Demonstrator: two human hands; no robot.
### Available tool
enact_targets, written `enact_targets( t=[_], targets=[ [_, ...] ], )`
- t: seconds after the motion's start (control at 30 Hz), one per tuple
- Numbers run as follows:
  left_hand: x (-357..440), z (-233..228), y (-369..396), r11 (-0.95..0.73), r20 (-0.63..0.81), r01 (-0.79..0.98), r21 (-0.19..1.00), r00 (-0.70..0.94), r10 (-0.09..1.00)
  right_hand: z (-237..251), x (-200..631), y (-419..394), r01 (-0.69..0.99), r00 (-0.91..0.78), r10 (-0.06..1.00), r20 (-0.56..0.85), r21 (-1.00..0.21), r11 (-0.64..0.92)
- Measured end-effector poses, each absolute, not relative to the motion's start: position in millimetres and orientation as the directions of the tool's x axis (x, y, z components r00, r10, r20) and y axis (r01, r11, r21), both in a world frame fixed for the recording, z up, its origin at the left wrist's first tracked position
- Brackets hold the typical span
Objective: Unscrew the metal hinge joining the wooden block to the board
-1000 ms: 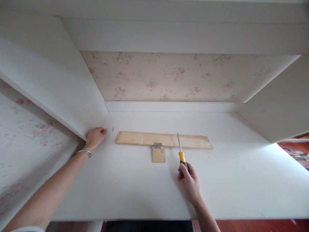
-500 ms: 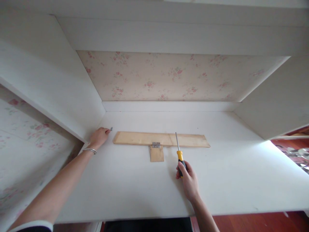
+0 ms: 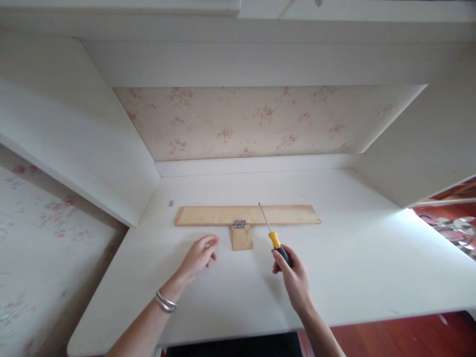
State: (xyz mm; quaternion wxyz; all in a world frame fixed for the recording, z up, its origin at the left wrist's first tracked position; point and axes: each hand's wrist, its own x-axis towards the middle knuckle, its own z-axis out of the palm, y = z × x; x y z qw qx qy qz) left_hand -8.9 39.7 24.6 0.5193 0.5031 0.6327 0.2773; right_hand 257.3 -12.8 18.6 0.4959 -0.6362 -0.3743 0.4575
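My right hand [image 3: 292, 270] is wrapped round the black and yellow handle of a screwdriver [image 3: 275, 240], its metal shaft slanting up and left over a long wooden strip [image 3: 208, 215]. A small metal hinge [image 3: 240, 224] lies where this strip meets a short wooden block [image 3: 242, 239] below it. My left hand [image 3: 201, 255], with bracelets at the wrist, is left of the block, thumb and fingertips pinched together. What it holds, if anything, is too small to make out. A few small screws [image 3: 170, 203] lie beyond the strip's left end.
The white desktop [image 3: 357, 258] carries all of this, between a left side panel [image 3: 78, 124] and a right one [image 3: 427, 148]. Floral wallpaper [image 3: 260, 121] covers the back. A white shelf [image 3: 238, 59] overhangs it. Reddish floor [image 3: 401, 337] shows below the front edge.
My left hand has moved right and nearer, from the small screws to beside the wooden block. The screwdriver's tip has swung a little left in my right hand.
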Motion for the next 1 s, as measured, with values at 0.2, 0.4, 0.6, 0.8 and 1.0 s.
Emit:
enact_targets(
  t=[0.2, 0.4, 0.6, 0.8, 1.0],
  targets=[
    [30.1, 11.6, 63.3, 0.354, -0.372, 0.206, 0.912, 0.052, 0.927, 50.6, 265.4, -13.3, -0.047, 0.459, 0.881, -0.113, -0.994, -0.103],
    [35.9, 4.6, 82.4, 0.366, -0.395, 0.221, 0.904, 0.101, 0.913, 77.6, 270.0, -4.4, -0.215, 0.587, 0.81, -0.014, -0.967, 0.139],
    [38.4, 5.2, 84.4, 0.38, -0.395, 0.154, 0.912, 0.086, 0.915, 92.7, 261.0, 13.8, -0.245, 0.602, 0.787, 0.132, -0.908, 0.34],
    [45.2, 1.9, 88.3, 0.395, -0.403, 0.086, 0.915, 0.126, 0.906, 91.2, 248.9, 41.5, -0.123, 0.55, 0.816, 0.177, -0.949, 0.289],
    [50.5, -1.5, 91.5, 0.393, -0.402, 0.099, 0.914, 0.105, 0.909, 89.2, 229.8, 60.0, -0.023, 0.436, 0.875, 0.21, -0.969, 0.244]
  ],
)
